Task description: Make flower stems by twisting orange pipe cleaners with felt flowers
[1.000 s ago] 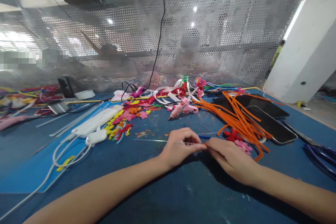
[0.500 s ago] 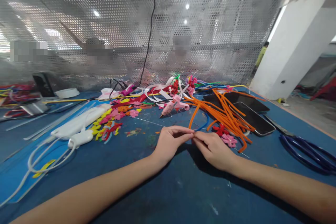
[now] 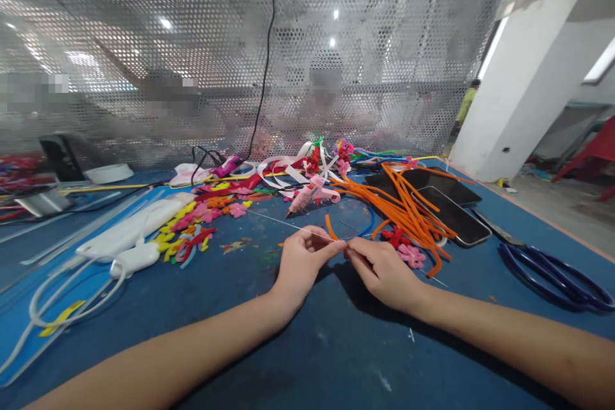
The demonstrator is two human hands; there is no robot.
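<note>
My left hand [image 3: 302,262] and my right hand [image 3: 384,272] meet at the fingertips above the blue table [image 3: 307,346]. Both are closed in a pinch on an orange pipe cleaner [image 3: 330,228]; one end of it sticks up behind the left fingers, and the rest is mostly hidden. Just beyond the hands lies a pink glue gun [image 3: 307,195], its nozzle toward the left. A blue pipe cleaner [image 3: 369,218] curves behind the right hand. Close to the right knuckles are a pink pipe-cleaner flower [image 3: 412,256] and a red one [image 3: 394,237].
Loose orange pipe cleaners [image 3: 413,205] spread beside a phone [image 3: 451,214]. Blue-handled scissors [image 3: 552,278] lie at the right. Colourful pipe-cleaner pieces [image 3: 192,230], a white power strip [image 3: 134,227] and its cable are at left. A perforated metal screen [image 3: 230,64] stands behind.
The orange loop beyond the hands has shrunk to a short upright end. My left fingers have curled more. The whole view has shifted slightly, so things sit farther left.
</note>
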